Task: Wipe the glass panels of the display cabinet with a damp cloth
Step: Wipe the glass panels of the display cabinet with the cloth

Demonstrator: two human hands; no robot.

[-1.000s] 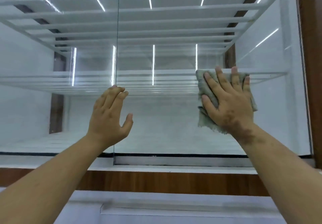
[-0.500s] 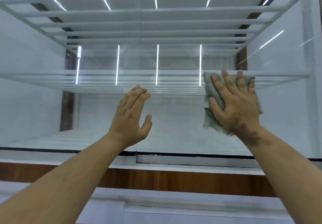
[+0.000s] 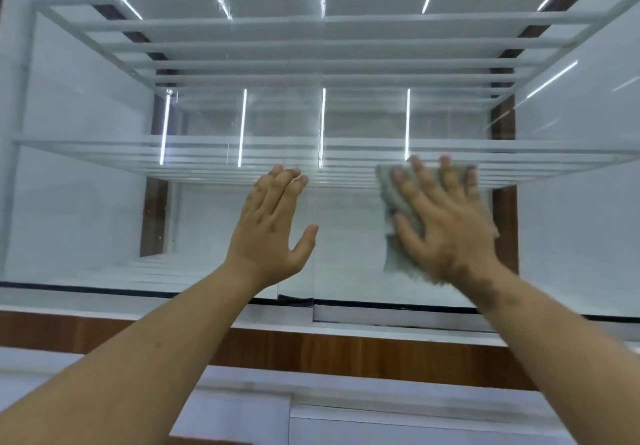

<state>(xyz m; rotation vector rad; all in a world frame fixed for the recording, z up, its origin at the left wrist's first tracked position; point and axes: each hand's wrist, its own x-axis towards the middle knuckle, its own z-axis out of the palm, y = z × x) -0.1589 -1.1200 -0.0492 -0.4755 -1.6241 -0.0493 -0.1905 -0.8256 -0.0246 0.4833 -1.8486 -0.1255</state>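
— Fingers first: what have I got?

— My right hand (image 3: pixel 446 226) has its fingers (image 3: pixel 420 176) straight and spread, pressed flat over the grey cloth (image 3: pixel 394 202), which lies against the glass panel (image 3: pixel 349 236) of the display cabinet (image 3: pixel 571 153). The cloth shows along the hand's left side and a little below the palm; the picture is blurred there, so I cannot tell its exact outline. My left hand (image 3: pixel 270 229) is raised with its fingers (image 3: pixel 277 191) straight and close together, thumb out to the right. It holds nothing, and I cannot tell whether it touches the glass.

— Where does the cloth sit on the cabinet?

— Right of the panel's vertical edge (image 3: pixel 313 271), level with the front edge of the glass shelf (image 3: pixel 104 144) inside, well above the bottom rail (image 3: pixel 398 316). My left hand is just left of that vertical edge, near it.

— Anything else in view?

— A brown wood band (image 3: pixel 311 347) runs under the rail, with a white surface (image 3: pixel 381 420) beneath. Thin bright light strips (image 3: pixel 322 125) show through and on the glass, and white slats (image 3: pixel 311 46) cross overhead inside.
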